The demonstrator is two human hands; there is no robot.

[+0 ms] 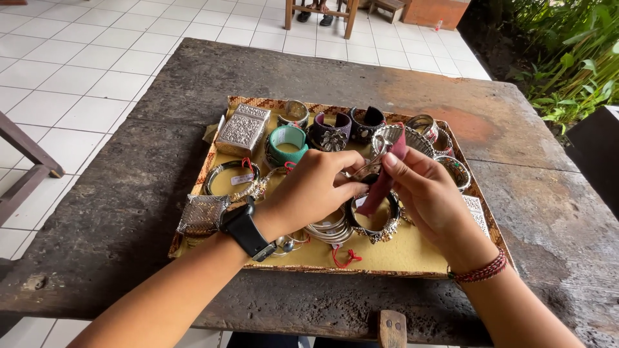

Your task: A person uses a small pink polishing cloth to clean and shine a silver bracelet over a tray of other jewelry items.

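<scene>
My left hand [316,187] is curled narrow, its fingertips pinching one end of a thin silver bangle [369,166] that I hold just above the tray. My right hand [422,193] meets it from the other side, thumb and fingers closed on a dark pink cloth [385,180], which hangs down from the pinch and is pressed against the bangle. The two hands nearly touch at the fingertips. I wear a black watch [245,229] on my left wrist and a red braided cord [480,270] on my right.

Directly beneath my hands sits a dark, studded bracelet [374,225] and, just beside it under my left palm, a stack of thin silver bangles [329,231]. A red string tag [346,258] lies near the tray's front edge. To the left of my left wrist lies a flat silver mesh piece [201,214], and behind it a slim dark bangle [229,175].

Further back stand a turquoise cuff [287,143], a dark cuff with a silver flower [329,135], another black cuff [366,124] and an embossed silver box [243,129]. More patterned bangles [454,169] crowd the right side behind my right hand.

Everything rests in a shallow tray [412,254] with a mustard-yellow lining and woven rim, set on a weathered dark wooden table [129,212]. White floor tiles [77,77] spread beyond, with green plants [574,64] at the far right.
</scene>
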